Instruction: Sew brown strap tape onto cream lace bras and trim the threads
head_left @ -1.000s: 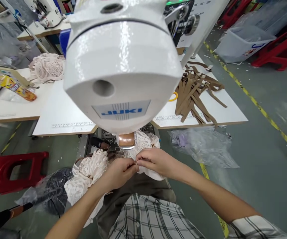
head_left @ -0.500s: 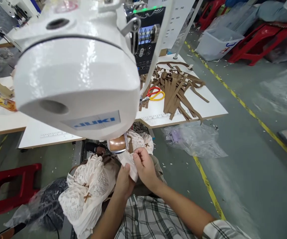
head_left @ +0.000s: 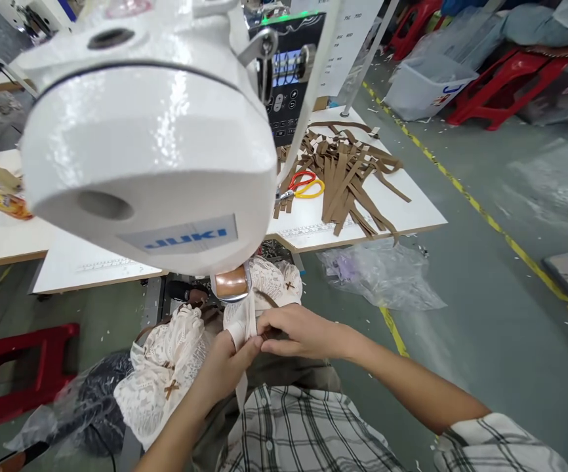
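A big white JUKI sewing machine head (head_left: 151, 144) fills the upper left. Below it, over my lap, both hands meet on a white lace garment (head_left: 166, 367). My left hand (head_left: 225, 367) is closed on a folded white edge of the lace. My right hand (head_left: 296, 333) pinches the same piece together with a thin brown strap. A second bunch of lace (head_left: 274, 282) lies just beyond my fingers, beside the copper-coloured part (head_left: 231, 284) under the machine.
A white table (head_left: 412, 210) at right carries a heap of brown straps (head_left: 347, 177) and red-and-yellow scissors (head_left: 304, 185). A control panel (head_left: 288, 72) stands behind. Plastic bags (head_left: 377, 275) lie on the floor, a red stool (head_left: 13, 373) at left, a yellow floor line (head_left: 485, 216) at right.
My view swung left, then steadied. My hands turned the lace piece upright, then lowered it; the right hand now lies across it, pinching the brown strap.
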Available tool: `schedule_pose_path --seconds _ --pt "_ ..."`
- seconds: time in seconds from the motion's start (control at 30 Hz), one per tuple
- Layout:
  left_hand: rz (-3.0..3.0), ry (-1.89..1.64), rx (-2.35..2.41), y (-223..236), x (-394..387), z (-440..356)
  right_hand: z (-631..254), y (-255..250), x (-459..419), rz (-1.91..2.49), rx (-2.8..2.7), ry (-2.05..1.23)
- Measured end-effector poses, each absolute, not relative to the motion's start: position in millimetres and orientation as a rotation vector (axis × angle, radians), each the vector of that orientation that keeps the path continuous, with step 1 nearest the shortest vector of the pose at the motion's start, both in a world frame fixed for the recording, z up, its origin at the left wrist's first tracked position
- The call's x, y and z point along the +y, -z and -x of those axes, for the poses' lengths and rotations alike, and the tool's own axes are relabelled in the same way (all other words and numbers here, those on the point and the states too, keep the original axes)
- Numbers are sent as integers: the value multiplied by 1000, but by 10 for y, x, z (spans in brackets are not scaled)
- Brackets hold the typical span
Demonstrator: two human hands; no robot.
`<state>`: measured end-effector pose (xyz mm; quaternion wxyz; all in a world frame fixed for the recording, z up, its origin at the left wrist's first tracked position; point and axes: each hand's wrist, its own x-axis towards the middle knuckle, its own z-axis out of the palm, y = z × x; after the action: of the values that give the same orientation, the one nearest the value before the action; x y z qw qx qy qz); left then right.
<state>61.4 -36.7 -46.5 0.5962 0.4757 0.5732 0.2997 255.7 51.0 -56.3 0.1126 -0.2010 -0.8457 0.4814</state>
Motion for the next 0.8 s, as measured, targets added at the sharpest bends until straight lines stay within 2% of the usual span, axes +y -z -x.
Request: schedule_pose_path --seconds 0.1,0.23,0.33,0.53,0.8 --pt "-1087 -660 1366 419 -335 -571 -2550 581 454 801 -2317 -1389" --pt "-949 -835 1493 388 -314 -558 -2576 633 363 1187 -1991 -1123" --pt "-742 -981 1471 404 -319 -610 -2530 627 275 1112 -2014 -986" --pt "-550 -1134 1472 505 -351 -741 -2292 646 119 928 -1971 -918" --pt "-717 -1019 1619 445 -355 -763 -2264 673 154 1084 -1932 -1021"
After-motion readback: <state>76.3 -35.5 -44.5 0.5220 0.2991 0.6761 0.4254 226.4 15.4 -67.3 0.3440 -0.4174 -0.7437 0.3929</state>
